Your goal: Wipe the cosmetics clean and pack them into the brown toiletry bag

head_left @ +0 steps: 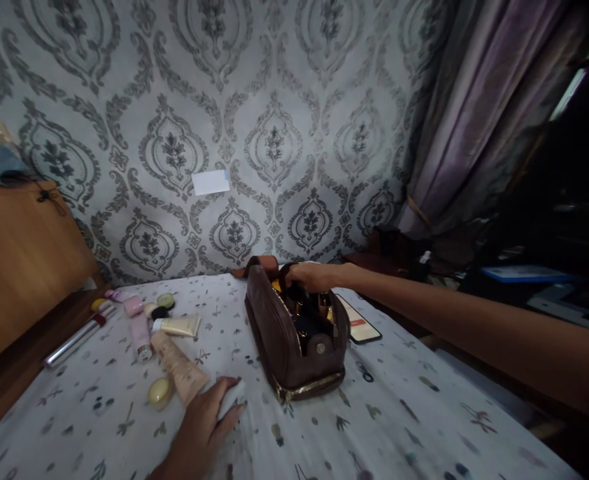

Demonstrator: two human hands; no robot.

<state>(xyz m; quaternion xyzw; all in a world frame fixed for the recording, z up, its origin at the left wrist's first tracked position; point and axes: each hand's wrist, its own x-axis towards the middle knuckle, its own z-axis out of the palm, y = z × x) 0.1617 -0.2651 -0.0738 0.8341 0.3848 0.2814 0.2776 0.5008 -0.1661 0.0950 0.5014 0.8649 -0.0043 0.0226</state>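
A dark brown zip-up toiletry bag (274, 327) stands unzipped on the patterned bedsheet (389, 413), with dark and gold-coloured items (302, 323) showing inside. My right hand (309, 275) reaches over its far end, fingers curled down at the opening; what they grip is hidden. My left hand (204, 417) lies low on the sheet, left of the bag, its thumb and forefinger apart. A pale patch shows between them; whether it is sheet or an object is unclear. Just beyond that hand lie a beige squeeze tube (178, 363) and a small yellow-lidded jar (160, 392).
Farther left are a cream tube (179, 325), a pink tube (140, 333), a green-lidded jar (165, 301) and a silver stick (74, 342). A phone (359, 320) lies right of the bag. Wooden furniture (24, 260) borders the left; a patterned wall (274, 140) stands behind.
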